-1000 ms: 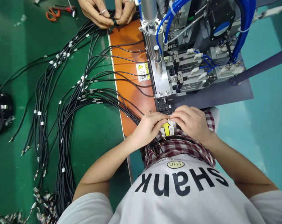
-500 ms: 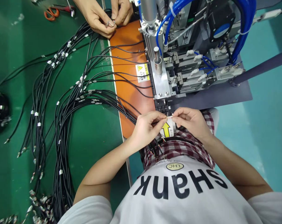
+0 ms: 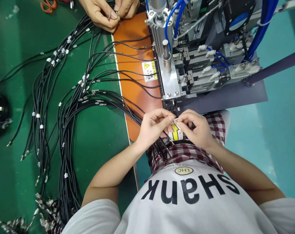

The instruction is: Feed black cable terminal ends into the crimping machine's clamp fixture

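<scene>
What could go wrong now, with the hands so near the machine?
1. The left hand and right hand pinch a wire end just before the machine's black block; fingers might get nipped if it cycles.
2. The cables run under the left hand and might snag or drag.

Green workbench beside a teal floor

A flat green mat-covered bench top (image 3: 16, 182) fills the left. A smooth orange rectangular board (image 3: 130, 26) runs along its edge, just beside a grey metal machine with blue hoses (image 3: 169, 81). A glossy teal floor (image 3: 279, 130) lies to the right, evenly lit.
</scene>
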The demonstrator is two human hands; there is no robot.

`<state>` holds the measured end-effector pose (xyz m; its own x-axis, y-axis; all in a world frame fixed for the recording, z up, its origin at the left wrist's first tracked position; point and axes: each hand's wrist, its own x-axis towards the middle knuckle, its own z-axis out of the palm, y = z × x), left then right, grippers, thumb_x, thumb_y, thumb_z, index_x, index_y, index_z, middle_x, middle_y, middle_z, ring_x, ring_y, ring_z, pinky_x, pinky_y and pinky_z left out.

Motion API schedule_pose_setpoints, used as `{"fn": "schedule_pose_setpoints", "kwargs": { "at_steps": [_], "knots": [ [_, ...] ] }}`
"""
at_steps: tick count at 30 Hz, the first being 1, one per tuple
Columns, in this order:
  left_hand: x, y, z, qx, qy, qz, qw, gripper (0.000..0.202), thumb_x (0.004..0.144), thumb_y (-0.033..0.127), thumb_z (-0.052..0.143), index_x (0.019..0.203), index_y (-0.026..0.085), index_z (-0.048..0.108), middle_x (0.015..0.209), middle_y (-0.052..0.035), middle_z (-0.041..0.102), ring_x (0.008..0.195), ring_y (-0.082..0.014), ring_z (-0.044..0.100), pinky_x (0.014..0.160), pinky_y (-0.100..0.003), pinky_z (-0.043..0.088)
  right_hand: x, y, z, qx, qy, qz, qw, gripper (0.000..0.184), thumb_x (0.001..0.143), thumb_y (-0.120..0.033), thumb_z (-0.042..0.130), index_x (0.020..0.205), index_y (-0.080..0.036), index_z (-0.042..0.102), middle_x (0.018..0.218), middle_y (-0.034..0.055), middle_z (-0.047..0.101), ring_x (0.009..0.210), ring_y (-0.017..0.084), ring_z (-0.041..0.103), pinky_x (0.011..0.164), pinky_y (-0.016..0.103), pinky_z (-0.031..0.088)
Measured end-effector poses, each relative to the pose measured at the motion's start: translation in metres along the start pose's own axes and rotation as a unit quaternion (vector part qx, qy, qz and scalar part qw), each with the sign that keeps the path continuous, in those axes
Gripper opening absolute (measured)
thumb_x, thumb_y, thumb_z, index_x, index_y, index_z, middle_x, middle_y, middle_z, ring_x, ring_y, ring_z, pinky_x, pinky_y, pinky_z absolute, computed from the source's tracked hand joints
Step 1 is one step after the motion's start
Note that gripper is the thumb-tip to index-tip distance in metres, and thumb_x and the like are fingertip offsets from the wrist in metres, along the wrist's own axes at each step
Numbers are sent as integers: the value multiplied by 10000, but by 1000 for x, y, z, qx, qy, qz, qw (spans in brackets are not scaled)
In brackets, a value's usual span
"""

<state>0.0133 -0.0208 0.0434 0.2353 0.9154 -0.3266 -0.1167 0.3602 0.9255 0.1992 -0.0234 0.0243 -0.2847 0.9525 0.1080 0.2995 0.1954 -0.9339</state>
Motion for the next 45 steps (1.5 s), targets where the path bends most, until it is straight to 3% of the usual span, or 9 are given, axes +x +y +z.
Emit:
{"fn": "schedule_pose_setpoints", "kwargs": {
  "at_steps": [4,7,12,18,24,29,40,45],
  "knots": [
    [0,-6,2,-23,34,-12,999,266,886,432,731,884,179,647,656,16,602,491,-59,495,431,-166,403,0,0,2,-25,9,-5,1000,52,929,-206,610,893,-232,635,857,14,635,720,146,585,668,310,482],
    [1,-6,1,-13,8,-25,1000,276,875,431,745,945,169,694,623,30,547,508,-54,453,449,-164,398,-1,2,4,-37,17,6,999,46,926,-224,619,888,-238,642,852,16,647,716,155,597,676,320,493],
    [1,-4,-5,-17,-9,-44,999,281,846,413,780,957,158,744,609,23,568,504,-63,479,415,-169,405,-3,2,5,-54,39,7,998,54,915,-219,631,868,-243,640,839,19,653,728,169,610,693,333,504],
    [0,0,-11,-33,-34,-85,995,269,807,359,825,939,141,740,680,-45,701,581,-131,652,479,-213,509,-5,1,4,-71,25,-27,997,67,924,-195,617,890,-251,632,863,26,663,734,177,615,721,358,505],
    [4,2,-15,-116,-50,-137,983,274,708,284,898,862,139,723,603,8,633,512,-86,566,453,-196,483,-4,2,3,-94,15,-57,994,69,916,-191,627,902,-258,636,885,22,685,755,185,651,733,367,502],
    [3,0,-16,-109,-49,-140,983,260,717,277,891,867,143,727,662,-30,696,579,-121,645,488,-202,503,-3,1,2,-98,15,-66,993,77,915,-184,627,899,-259,630,889,21,687,763,185,658,731,364,499],
    [-3,-1,0,-138,26,-119,983,210,725,278,872,824,157,731,537,43,515,483,-52,436,381,-143,342,-3,1,11,-70,27,-31,997,69,911,-183,612,893,-249,624,866,28,652,719,175,604,700,355,493],
    [-5,-5,0,-74,53,-90,992,240,763,345,842,876,172,720,598,40,561,467,-50,470,374,-147,407,-2,3,9,-42,18,-13,999,50,913,-198,633,903,-240,657,892,26,672,739,167,621,704,339,489]
  ]
}}
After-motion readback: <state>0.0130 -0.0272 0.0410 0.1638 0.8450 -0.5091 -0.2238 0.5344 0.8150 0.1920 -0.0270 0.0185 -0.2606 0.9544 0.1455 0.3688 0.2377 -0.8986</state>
